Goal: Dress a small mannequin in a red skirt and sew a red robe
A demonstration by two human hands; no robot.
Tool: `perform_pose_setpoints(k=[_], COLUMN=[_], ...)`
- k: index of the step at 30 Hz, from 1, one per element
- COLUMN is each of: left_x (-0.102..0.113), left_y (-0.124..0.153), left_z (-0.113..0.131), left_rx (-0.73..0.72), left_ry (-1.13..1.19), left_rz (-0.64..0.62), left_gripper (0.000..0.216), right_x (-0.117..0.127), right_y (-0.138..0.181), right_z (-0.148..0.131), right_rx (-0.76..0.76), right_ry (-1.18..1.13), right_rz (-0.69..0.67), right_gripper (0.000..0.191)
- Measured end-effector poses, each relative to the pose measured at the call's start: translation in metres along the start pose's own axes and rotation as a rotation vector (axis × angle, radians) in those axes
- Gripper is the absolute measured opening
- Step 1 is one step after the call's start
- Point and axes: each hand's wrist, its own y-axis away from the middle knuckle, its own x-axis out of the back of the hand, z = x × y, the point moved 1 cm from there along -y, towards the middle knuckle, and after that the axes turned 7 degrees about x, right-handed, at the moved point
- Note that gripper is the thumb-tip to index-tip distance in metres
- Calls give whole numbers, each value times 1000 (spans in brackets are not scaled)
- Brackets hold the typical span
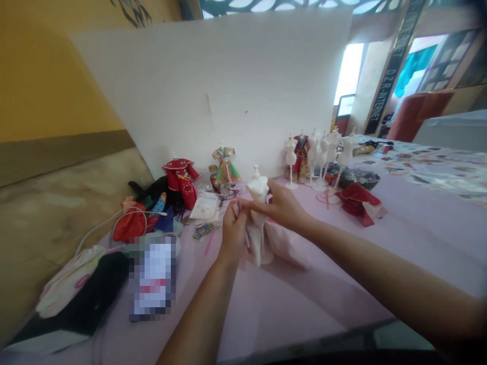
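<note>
Pink worktop [304, 314]: one white mannequin [257, 186], upright at centre, pale cloth [287, 244] beside its base. Right hand [286, 204]: wrapped round its torso. Left hand [234, 225]: fingers curled at its waist, contents unclear to us. We do best pressing lightly, base kept flat.

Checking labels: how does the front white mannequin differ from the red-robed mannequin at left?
Covering: the front white mannequin shows a bare bust; the red-robed mannequin wears a patterned red garment.
Handling: the left hand and right hand are at the front one; no hand touches the robed one.
Place: the front one is nearer the camera, the robed one farther back.
Shared: a small knob on top.
</note>
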Motion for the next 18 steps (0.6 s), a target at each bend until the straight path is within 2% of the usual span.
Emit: perform_pose_setpoints(k=[4,8,10,14,15,17,18], left_x=[-4,-10,-9,-5,-5,-5,-5], left_y=[6,9,9,9,10,14,15], left_z=[9,14,15,13,13,12,12], left_rx=[-46,-70,-92,-125,-128,-134,-134], left_ry=[-73,-226,-300,-387,-387,-375,-378], left_rz=[-56,-131,-108,-48,-42,-46,-49], left_gripper=[20,36,32,26,26,26,25], right_x=[-4,-1,4,13,12,6,2], right_y=[1,3,5,20,28,44,52], right_z=[-1,-2,2,30,40,58,67], right_rx=[2,-3,2,-60,-88,-63,-54], right_ry=[16,-97,-206,-316,-265,-122,-111], right_rz=[15,-41,-94,-80,-130,-359,-430], right_gripper=[46,47,47,40,40,41,39])
